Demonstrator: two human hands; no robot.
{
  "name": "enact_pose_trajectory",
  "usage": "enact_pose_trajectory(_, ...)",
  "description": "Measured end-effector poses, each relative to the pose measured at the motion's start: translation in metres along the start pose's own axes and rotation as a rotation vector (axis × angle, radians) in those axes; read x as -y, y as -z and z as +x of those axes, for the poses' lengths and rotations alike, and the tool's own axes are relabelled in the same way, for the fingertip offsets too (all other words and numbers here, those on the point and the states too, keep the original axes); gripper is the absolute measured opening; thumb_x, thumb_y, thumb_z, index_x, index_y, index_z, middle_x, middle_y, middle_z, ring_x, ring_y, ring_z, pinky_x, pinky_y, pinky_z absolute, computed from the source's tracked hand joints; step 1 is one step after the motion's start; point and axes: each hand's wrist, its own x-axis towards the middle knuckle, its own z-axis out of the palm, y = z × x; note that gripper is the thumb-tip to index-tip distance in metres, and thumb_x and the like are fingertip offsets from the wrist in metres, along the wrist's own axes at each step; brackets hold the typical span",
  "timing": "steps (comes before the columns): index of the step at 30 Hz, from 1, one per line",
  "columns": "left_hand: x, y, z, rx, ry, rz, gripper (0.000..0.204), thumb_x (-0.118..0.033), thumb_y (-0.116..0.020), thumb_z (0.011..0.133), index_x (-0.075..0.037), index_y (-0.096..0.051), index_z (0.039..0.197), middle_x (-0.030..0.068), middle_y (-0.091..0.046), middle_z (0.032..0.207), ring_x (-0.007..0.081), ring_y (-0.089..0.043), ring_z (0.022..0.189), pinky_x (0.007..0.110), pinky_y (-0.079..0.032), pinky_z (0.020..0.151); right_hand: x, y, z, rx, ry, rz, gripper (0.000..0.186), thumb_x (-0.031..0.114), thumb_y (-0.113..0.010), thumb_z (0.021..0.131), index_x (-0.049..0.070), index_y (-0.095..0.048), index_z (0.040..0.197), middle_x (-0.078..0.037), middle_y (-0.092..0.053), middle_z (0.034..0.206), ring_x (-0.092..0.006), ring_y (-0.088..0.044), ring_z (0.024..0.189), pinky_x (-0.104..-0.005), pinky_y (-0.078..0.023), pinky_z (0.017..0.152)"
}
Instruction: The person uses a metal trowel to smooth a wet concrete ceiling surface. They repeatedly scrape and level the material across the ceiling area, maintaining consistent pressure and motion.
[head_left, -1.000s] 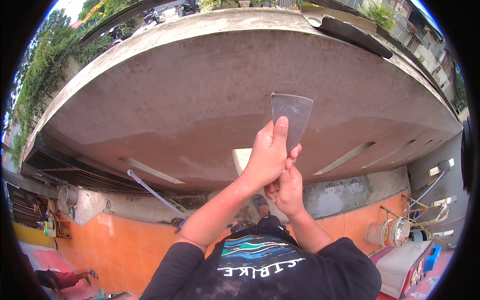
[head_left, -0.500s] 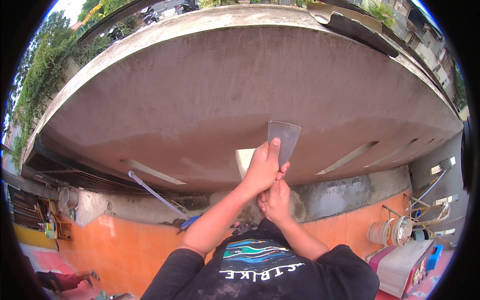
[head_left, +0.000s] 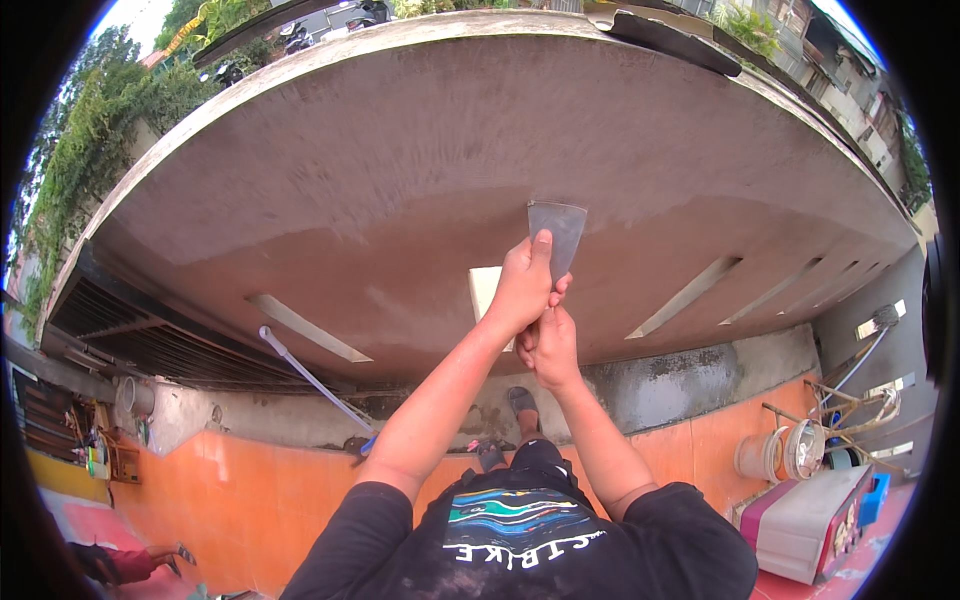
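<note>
A wide grey putty knife (head_left: 558, 232) points away from me, its blade at or close to the brown wall (head_left: 420, 150). My left hand (head_left: 524, 285) is closed round it, the thumb laid along the lower part of the blade. Just below, touching the left hand, my right hand (head_left: 551, 348) is closed round the tool's lower end. The handle itself is hidden by my fingers. The wall's lower band looks darker and smoother than the paler upper part. Behind my left hand there is a pale rectangular opening (head_left: 484, 292).
Slanted slots (head_left: 690, 297) cut the wall on both sides. A pole (head_left: 310, 380) leans at the left near a dark metal grille (head_left: 150, 325). At the right are buckets (head_left: 803, 450) and a white-and-red box (head_left: 808, 520). Orange tiles (head_left: 270, 490) cover the floor; another person's leg (head_left: 130, 562) shows lower left.
Both hands have moved up the wall with the putty knife and slightly left. My arms are stretched out more, and the view has shifted so that my feet now show.
</note>
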Motion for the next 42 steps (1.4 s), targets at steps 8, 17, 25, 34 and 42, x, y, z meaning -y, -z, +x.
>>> enact_pose_trajectory(8,-0.036,-0.019,0.015,0.039,-0.177,0.062,0.047,-0.05,-0.036,0.103,-0.005,-0.046,0.094,0.0039,-0.051,0.063,0.0059,-0.041,0.047,0.023,-0.038,0.045,0.033,0.001,0.031,0.03,0.162,-0.012,0.039,0.044,-0.039,0.103,0.006,-0.049,0.102,-0.001,-0.043,0.063,-0.007,-0.038,0.045,-0.0202,-0.031,0.036)
enact_pose_trajectory(17,-0.016,-0.027,-0.014,0.069,-0.052,-0.067,0.045,-0.047,-0.034,0.104,-0.004,-0.047,0.101,0.0052,-0.055,0.07,0.0071,-0.044,0.051,0.022,-0.04,0.048,0.044,0.005,-0.012,0.061,0.051,0.011,0.028,0.034,-0.038,0.105,0.008,-0.045,0.096,-0.002,-0.044,0.061,-0.0077,-0.039,0.044,-0.022,-0.033,0.035)
enact_pose_trajectory(25,0.012,-0.016,0.0,-0.044,0.007,-0.065,0.045,-0.047,-0.033,0.104,-0.005,-0.046,0.097,0.0033,-0.054,0.068,0.0057,-0.044,0.05,0.022,-0.039,0.048,0.015,0.023,-0.005,-0.024,-0.111,0.013,0.023,0.029,-0.038,0.105,0.009,-0.041,0.095,-0.001,-0.045,0.062,-0.0074,-0.04,0.044,-0.0222,-0.033,0.038)
enact_pose_trajectory(34,-0.059,-0.019,0.024,0.041,-0.241,-0.04,0.047,-0.05,-0.032,0.104,-0.006,-0.044,0.091,0.0037,-0.055,0.068,0.0062,-0.047,0.052,0.022,-0.041,0.048,0.065,0.005,0.044,0.126,0.121,-0.058,0.028,0.034,-0.043,0.104,0.007,-0.045,0.098,0.0,-0.046,0.062,-0.0067,-0.042,0.045,-0.0216,-0.033,0.039)
enact_pose_trajectory(42,0.0,-0.011,-0.009,0.078,0.009,-0.027,0.049,-0.05,-0.03,0.104,-0.005,-0.05,0.101,0.0064,-0.062,0.08,0.0081,-0.057,0.064,0.022,-0.048,0.057,0.037,0.02,-0.008,0.128,-0.124,0.122,0.023,0.029,-0.042,0.103,0.007,-0.045,0.102,-0.004,-0.049,0.069,-0.0095,-0.045,0.049,-0.0228,-0.038,0.042)
